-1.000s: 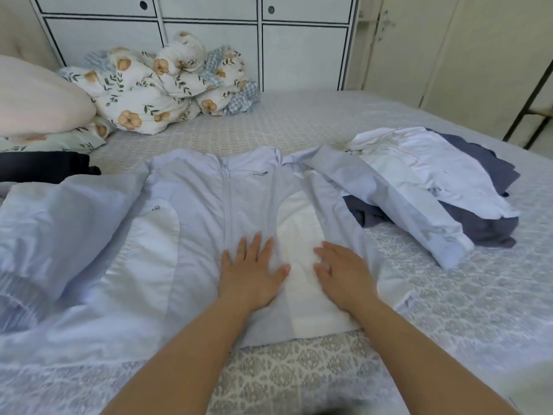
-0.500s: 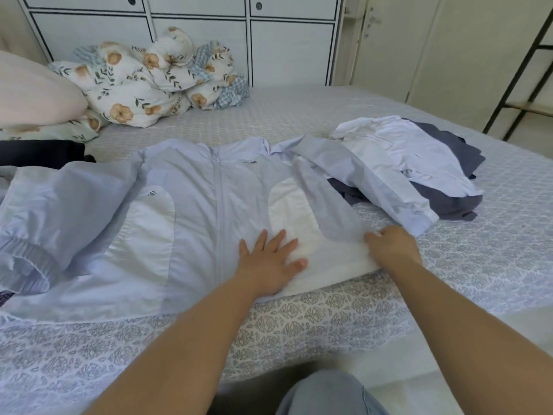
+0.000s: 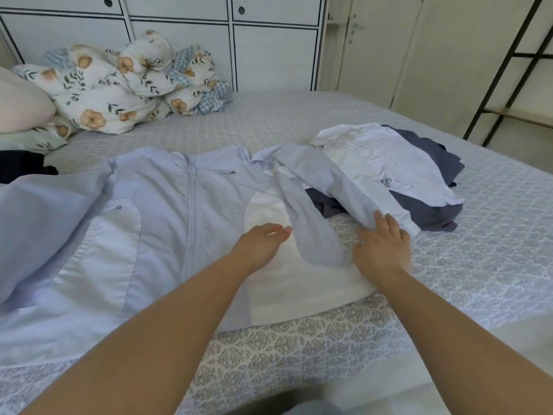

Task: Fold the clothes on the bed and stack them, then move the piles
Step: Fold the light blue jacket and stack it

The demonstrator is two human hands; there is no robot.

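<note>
A light blue zip jacket (image 3: 167,211) with white side panels lies spread front-up across the near part of the bed (image 3: 493,205). Its right sleeve (image 3: 344,187) stretches out over a loose pile made of a white shirt (image 3: 389,157) and a dark blue garment (image 3: 431,211). My left hand (image 3: 261,242) hovers just above the jacket's right white panel, fingers loosely bent and holding nothing. My right hand (image 3: 380,247) lies at the jacket's right edge. Its straight fingers touch the sleeve close to the cuff.
A crumpled floral duvet (image 3: 119,91) and a pink pillow (image 3: 21,106) sit at the head of the bed. A dark garment (image 3: 21,166) lies at the left edge. White cupboards stand behind the bed, and a black metal rack (image 3: 508,70) stands to the right.
My left hand has lifted off the jacket's white panel. My right hand has moved from the hem corner up to the sleeve near its cuff.
</note>
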